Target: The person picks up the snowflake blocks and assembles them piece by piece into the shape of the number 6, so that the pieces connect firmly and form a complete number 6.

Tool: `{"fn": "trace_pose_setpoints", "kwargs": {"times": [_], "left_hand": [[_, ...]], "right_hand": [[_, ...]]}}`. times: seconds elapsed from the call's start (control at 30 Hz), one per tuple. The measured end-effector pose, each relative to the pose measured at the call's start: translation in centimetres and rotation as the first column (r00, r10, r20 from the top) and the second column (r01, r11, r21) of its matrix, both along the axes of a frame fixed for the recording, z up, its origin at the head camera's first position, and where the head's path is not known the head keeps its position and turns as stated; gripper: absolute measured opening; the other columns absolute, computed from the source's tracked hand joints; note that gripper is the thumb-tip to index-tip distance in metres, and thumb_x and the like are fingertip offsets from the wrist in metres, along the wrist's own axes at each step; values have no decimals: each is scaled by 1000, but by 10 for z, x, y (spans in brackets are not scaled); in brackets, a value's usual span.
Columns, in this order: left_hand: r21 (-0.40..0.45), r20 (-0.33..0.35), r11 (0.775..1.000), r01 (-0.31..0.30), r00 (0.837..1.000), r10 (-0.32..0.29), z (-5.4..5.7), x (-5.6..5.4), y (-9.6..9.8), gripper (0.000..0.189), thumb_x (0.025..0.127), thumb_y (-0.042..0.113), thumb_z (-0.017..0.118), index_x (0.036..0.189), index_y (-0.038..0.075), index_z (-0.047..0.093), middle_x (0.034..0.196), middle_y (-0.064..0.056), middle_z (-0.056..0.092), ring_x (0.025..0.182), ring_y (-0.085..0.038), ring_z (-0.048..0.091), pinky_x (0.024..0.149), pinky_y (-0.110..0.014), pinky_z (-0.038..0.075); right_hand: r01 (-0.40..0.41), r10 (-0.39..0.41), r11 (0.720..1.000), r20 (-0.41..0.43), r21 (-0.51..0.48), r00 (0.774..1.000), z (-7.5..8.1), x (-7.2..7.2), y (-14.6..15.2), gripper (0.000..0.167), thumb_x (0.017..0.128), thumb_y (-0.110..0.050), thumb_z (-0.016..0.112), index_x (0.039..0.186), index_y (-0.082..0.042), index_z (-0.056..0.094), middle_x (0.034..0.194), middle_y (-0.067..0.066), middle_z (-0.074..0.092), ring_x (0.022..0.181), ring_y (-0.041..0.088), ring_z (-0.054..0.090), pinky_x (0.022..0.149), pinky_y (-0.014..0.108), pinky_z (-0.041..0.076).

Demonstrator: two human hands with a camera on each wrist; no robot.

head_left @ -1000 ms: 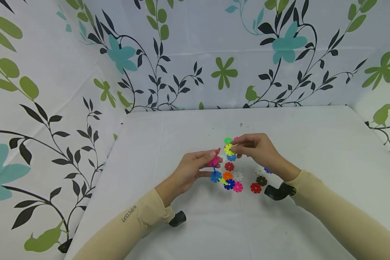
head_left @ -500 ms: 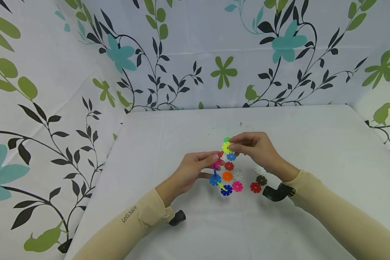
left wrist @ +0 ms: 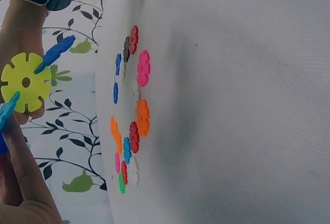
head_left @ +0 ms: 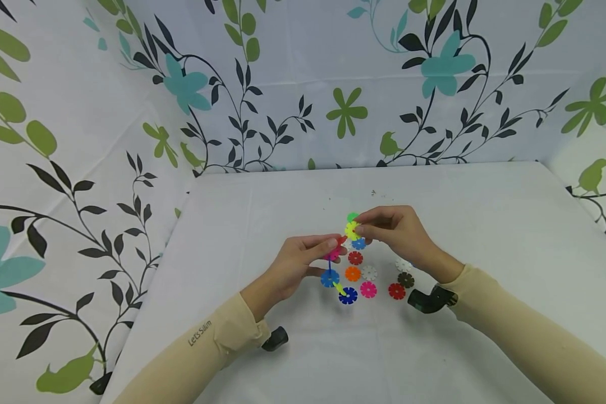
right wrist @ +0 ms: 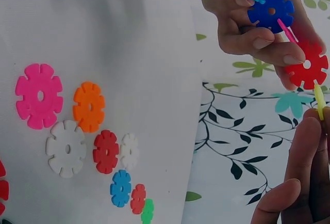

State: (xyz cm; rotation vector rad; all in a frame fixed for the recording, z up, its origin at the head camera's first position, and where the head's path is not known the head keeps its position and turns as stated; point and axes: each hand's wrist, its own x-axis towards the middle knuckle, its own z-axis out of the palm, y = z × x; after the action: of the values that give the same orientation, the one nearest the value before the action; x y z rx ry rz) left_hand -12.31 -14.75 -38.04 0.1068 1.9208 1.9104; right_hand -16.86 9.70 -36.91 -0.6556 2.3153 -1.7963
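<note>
Left hand: here is the left hand (head_left: 303, 261), its fingers closed in a pinch on a chain of discs (head_left: 330, 279), up near the top where the red disc (right wrist: 312, 54) and the pink disc (head_left: 335, 254) sit.
Right hand: over on this side, the right hand (head_left: 406, 235) has thumb and fingers drawn together on a yellow disc (head_left: 351, 230).
Meeting point: and look here, the yellow disc is edge to edge with the red disc, touching its rim; whether it sits in a slot, I cannot tell.
Chain: it hangs from the left hand's fingers above the tabletop (head_left: 262, 207), one disc set crosswise into the next, a dark blue disc (head_left: 348, 295) at the low end.
Loose discs, middle: flat on the tabletop, orange (head_left: 353, 274) beside white (head_left: 369, 273), a second pink one (head_left: 368, 289) nearer the person, blue (head_left: 358, 244) farther off, green (head_left: 352, 217) farthest.
Loose discs, right: a little group beneath the right forearm, another red (head_left: 396, 291) touching a dark brown one (head_left: 405, 280).
Backdrop: leafy printed cloth (head_left: 303, 73) behind.
</note>
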Motion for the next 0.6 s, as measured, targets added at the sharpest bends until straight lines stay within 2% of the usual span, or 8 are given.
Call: {"fn": "trace_pose_setpoints", "kwargs": {"times": [0.23,0.47,0.6], "left_hand": [[30,0,999,19,1000,-19,-1,0,-3,38,98,29,70,133,14,68,118,-6,73,114,-25,64,87,-41,55],[14,-16,999,33,999,-33,-1,1,-4,37,98,27,69,133,13,68,117,-6,73,111,-24,65,87,-41,55],[6,-18,1000,30,999,-30,-1,1,-4,37,98,27,69,132,13,69,116,-6,74,109,-24,66,86,-40,56]], "right_hand": [[-11,10,1000,-13,-4,1000,1,1,0,22,94,-15,74,113,-4,75,104,7,75,83,30,70,78,32,59],[-57,57,998,-42,7,997,-1,1,-2,20,95,-14,73,113,-5,75,103,6,75,82,27,70,78,33,59],[-52,52,999,-69,7,996,-1,3,-4,19,95,-13,73,112,-5,76,100,6,75,79,28,69,77,32,59]]}}
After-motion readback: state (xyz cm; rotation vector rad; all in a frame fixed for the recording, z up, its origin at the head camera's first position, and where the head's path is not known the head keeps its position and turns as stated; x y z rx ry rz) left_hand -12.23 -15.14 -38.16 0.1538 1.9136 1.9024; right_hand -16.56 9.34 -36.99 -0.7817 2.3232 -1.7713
